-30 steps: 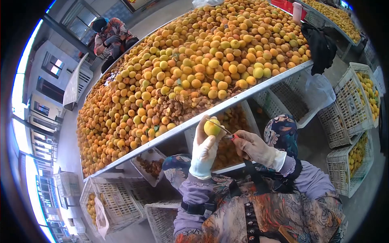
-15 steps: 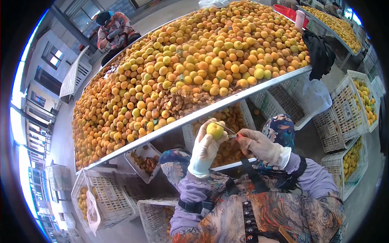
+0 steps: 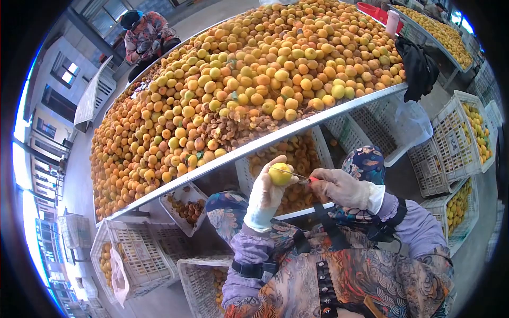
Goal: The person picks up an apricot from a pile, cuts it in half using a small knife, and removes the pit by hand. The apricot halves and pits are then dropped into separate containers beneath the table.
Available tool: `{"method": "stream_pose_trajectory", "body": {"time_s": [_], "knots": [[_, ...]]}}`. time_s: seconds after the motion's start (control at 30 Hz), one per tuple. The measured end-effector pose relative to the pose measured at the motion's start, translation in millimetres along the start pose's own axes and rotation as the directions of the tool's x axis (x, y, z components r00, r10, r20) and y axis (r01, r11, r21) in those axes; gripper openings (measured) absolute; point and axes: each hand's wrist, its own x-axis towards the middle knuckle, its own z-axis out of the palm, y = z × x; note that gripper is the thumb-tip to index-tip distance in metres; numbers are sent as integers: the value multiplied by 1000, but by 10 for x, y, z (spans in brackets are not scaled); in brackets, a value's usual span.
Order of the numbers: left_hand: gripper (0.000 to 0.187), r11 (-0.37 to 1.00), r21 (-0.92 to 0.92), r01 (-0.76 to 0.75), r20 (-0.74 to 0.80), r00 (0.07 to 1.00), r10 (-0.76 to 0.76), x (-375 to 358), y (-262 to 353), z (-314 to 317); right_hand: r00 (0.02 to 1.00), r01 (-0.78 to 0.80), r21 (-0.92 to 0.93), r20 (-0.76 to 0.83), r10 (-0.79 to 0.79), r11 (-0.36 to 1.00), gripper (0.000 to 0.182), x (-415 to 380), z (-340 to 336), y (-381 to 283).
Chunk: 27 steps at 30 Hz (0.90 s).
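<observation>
My left hand (image 3: 265,199), in a white glove, grips a yellow-green apricot (image 3: 278,175) between thumb and fingers. In my gloved right hand (image 3: 343,188) is a small knife (image 3: 313,179) with a red handle. Its thin blade reaches left to the apricot and lies across the fruit's upper side. Both hands are above a white crate (image 3: 323,147) of split orange apricot pieces, between my knees. Just beyond them runs the pale edge of a table (image 3: 289,131) heaped with whole apricots (image 3: 212,79).
Brown pits (image 3: 241,126) lie near the table edge. A small tub (image 3: 183,212) of brown pieces sits below it. Slatted crates (image 3: 140,257) of fruit stand on both sides. A black cloth (image 3: 419,66) hangs at the table corner. Another person (image 3: 148,37) sits across the table.
The knife blade has tilted and now lies lower across the apricot. My right hand has shifted slightly. The co-worker bends further down.
</observation>
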Motion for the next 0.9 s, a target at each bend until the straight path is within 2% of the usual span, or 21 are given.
{"method": "stream_pose_trajectory", "body": {"time_s": [0.13,0.23,0.3,0.37,0.4,0.47,0.53,0.57,0.6,0.67,0.7,0.73,0.8,0.87,0.9], "knots": [[67,997,-69,-20,-8,1000,19,27,-31,52,999,26,-93,43,-22,995,23,73,-40,148],[64,994,-93,-63,-18,998,61,42,-69,87,992,109,15,65,-110,994,25,96,2,282],[64,993,-103,-65,-18,998,64,36,-69,181,978,161,176,102,-181,971,26,93,63,349],[63,991,-117,-69,-16,998,67,34,-100,255,980,159,229,82,-182,960,26,117,136,483],[63,985,-173,-24,-31,999,19,30,-125,281,980,160,279,67,-185,947,27,117,179,495],[63,974,-227,17,-42,999,-27,43,-139,271,985,165,264,12,-174,951,26,102,256,447],[66,964,-260,45,-31,998,-55,54,-159,205,993,43,434,81,-87,900,28,112,272,453],[65,975,-221,-3,-9,1000,1,69,-152,186,998,32,387,30,-47,921,30,118,254,416],[65,976,-217,4,-2,1000,-5,74,-141,203,998,39,392,22,-52,919,30,125,232,418],[64,957,195,-215,-74,970,233,91,-87,267,991,77,368,72,-111,927,30,173,171,436],[65,939,301,-168,-92,975,204,67,-38,319,991,56,381,93,-98,923,30,184,161,435],[65,939,300,-165,-96,975,202,46,-18,340,991,52,382,95,-95,923,30,170,158,426],[59,870,489,-71,-135,979,156,27,2,357,994,-59,411,108,16,910,32,136,163,369],[58,893,446,-58,-139,981,133,40,-101,321,996,-16,478,86,-29,878,33,165,264,464],[53,985,174,-8,-141,989,33,37,-180,340,996,29,541,57,-71,840,33,175,325,527]]}}
